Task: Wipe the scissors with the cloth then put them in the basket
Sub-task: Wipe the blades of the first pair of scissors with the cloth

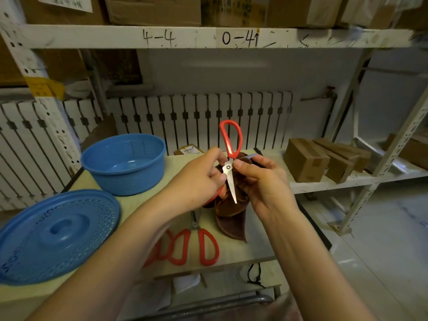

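Observation:
My left hand (199, 179) grips a pair of red-handled scissors (230, 158) above the table, one red loop up and a steel blade pointing down. My right hand (261, 181) holds a dark brown cloth (231, 218) against the blades near the pivot; the cloth hangs down to the table. The second handle loop is mostly hidden behind my left hand. The blue basket (125, 179) stands at the back left of the table, with nothing in it.
More red-handled scissors (196, 246) lie near the table's front edge, partly under my left forearm. A blue perforated lid (55, 235) lies at the front left. Cardboard boxes (324, 158) sit on the white shelf to the right. A radiator runs behind.

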{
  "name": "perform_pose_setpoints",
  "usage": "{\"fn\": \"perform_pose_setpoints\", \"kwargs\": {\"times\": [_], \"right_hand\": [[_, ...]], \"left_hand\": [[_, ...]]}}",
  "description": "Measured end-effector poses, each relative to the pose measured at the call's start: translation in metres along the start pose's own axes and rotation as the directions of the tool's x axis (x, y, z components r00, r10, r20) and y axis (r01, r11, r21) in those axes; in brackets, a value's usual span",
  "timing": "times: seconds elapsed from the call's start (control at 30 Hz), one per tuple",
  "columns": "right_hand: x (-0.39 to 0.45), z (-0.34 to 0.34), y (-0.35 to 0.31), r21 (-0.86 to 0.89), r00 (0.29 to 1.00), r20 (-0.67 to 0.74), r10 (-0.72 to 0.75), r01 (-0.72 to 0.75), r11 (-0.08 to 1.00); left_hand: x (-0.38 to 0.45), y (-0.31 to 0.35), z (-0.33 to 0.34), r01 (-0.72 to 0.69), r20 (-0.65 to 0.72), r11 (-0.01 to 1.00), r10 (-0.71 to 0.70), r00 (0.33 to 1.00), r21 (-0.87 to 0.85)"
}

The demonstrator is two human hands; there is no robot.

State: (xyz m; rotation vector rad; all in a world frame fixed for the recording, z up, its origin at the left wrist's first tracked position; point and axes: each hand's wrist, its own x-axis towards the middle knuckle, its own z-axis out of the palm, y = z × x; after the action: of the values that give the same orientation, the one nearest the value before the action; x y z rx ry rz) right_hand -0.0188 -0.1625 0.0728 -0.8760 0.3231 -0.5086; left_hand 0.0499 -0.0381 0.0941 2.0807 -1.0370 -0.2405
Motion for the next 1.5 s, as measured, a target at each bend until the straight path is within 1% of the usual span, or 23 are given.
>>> {"fn": "perform_pose_setpoints", "kwargs": {"times": [0.27,0.37,0.47,0.53,0.6,0.7,0.8,0.87,1.13,1.23,1.37,1.43,1.5], "right_hand": [[0.003,-0.001,0.003,-0.001,0.999,0.011,0.031,-0.031,1.000],[0.006,-0.005,0.000,0.027,0.999,-0.048,0.024,-0.023,0.999],[0.012,-0.016,-0.012,0.045,0.994,-0.112,-0.010,0.015,0.999],[0.012,-0.018,-0.016,0.003,0.993,-0.113,-0.022,0.023,1.000],[0.011,-0.017,-0.014,-0.081,0.994,-0.110,-0.025,0.016,0.997],[0.008,-0.013,-0.012,-0.158,0.992,-0.119,-0.031,0.012,0.987],[0.004,-0.012,-0.008,-0.270,0.997,-0.071,-0.029,0.008,0.963],[0.004,-0.012,-0.006,-0.315,0.998,-0.051,-0.030,0.013,0.949],[0.004,-0.018,-0.009,-0.326,0.997,-0.037,-0.065,0.049,0.944],[0.003,-0.015,-0.013,-0.342,0.993,-0.029,-0.115,0.098,0.935],[0.001,-0.011,-0.026,-0.333,0.981,0.049,-0.190,0.196,0.923],[0.000,-0.011,-0.028,-0.346,0.977,0.079,-0.199,0.214,0.913],[-0.001,-0.013,-0.026,-0.396,0.977,0.109,-0.185,0.213,0.893]], "left_hand": [[-0.006,-0.001,-0.008,0.001,0.060,0.997,0.004,0.998,-0.073],[-0.011,-0.002,-0.014,0.017,0.082,0.997,-0.011,0.997,-0.079],[-0.017,-0.006,-0.020,0.034,0.051,0.996,-0.030,0.998,-0.085],[-0.017,-0.009,-0.020,0.027,0.009,0.998,-0.026,1.000,-0.061],[-0.015,-0.008,-0.017,0.017,-0.020,0.999,-0.017,1.000,-0.035],[-0.010,-0.006,-0.014,0.006,-0.043,0.999,-0.008,0.999,-0.040],[-0.007,-0.007,-0.011,0.023,-0.061,0.999,-0.026,0.998,-0.050],[-0.006,-0.008,-0.010,0.034,-0.078,0.997,-0.040,0.996,-0.069],[-0.005,-0.001,-0.013,0.040,-0.136,0.997,-0.050,0.989,-0.073],[-0.003,0.002,-0.009,0.020,-0.132,0.998,-0.028,0.991,-0.057],[0.001,0.007,-0.005,-0.018,-0.162,0.997,0.005,0.987,-0.076],[0.003,0.010,-0.003,-0.020,-0.177,0.995,0.002,0.984,-0.098],[0.007,0.012,0.000,-0.016,-0.173,0.995,-0.001,0.985,-0.100]]}}
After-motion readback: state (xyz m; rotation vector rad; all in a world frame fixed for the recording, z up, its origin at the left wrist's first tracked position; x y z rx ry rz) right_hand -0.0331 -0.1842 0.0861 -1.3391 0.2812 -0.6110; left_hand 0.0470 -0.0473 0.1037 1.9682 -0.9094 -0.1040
